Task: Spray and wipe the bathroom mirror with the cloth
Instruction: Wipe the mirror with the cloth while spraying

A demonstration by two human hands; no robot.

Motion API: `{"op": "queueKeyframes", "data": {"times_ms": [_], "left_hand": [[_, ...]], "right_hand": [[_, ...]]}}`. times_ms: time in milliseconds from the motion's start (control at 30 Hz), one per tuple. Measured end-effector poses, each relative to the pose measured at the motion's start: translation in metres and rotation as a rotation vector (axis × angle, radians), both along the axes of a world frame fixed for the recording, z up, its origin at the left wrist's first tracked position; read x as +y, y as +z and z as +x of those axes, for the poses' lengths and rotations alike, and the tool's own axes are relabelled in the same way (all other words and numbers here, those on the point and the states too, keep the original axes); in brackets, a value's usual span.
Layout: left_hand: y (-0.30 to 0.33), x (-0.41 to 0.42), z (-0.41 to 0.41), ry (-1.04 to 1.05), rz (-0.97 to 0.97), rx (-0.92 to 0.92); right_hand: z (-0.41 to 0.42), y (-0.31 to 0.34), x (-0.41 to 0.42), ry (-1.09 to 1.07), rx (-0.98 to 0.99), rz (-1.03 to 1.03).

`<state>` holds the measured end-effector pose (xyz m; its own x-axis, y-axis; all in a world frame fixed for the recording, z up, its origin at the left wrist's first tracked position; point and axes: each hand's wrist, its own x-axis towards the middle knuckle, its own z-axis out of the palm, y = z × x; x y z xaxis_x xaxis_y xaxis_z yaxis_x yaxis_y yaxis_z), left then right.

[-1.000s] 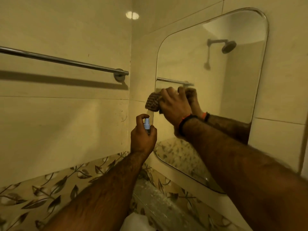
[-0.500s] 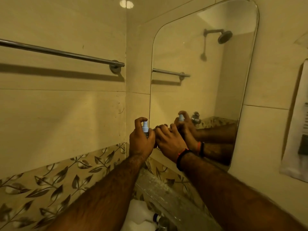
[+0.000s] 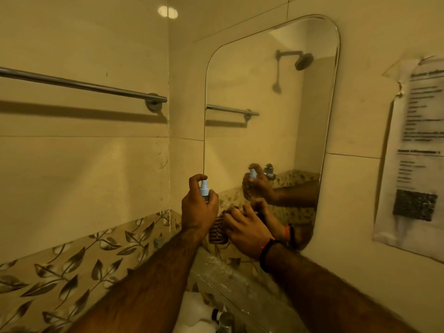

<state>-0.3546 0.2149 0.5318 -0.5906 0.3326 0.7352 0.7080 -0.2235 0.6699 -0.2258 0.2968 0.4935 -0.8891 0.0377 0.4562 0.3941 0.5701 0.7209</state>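
A tall mirror with rounded corners hangs on the tiled wall ahead. My left hand grips a small blue spray bottle upright near the mirror's lower left edge, with the index finger curled over its top. Just to its right, my right hand presses a dark checked cloth against the mirror's bottom left corner. Most of the cloth is hidden under the fingers. Both hands and the bottle are reflected in the glass.
A metal towel bar runs along the left wall. A printed paper notice hangs on the wall right of the mirror. Below are a stone ledge, a tap and a white bottle.
My right hand slid the cloth down the mirror's left side, from mid height to the bottom corner. My left hand stayed near the mirror's lower left edge holding the spray bottle.
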Motion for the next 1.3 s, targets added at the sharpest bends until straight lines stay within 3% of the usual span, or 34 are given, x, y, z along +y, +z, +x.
{"op": "queueKeyframes", "data": {"times_ms": [300,1000,1300], "left_hand": [[0.015,-0.002,0.015,-0.049,-0.002,-0.015],[0.073,-0.007,-0.002,-0.067,0.143,0.040],[0.077,-0.002,-0.014,-0.072,0.156,0.031]], "right_hand": [[0.024,0.050,-0.008,-0.002,0.047,0.064],[0.009,0.278,-0.029,-0.265,0.322,0.188],[0.004,0.307,-0.024,-0.266,0.397,0.206]]}}
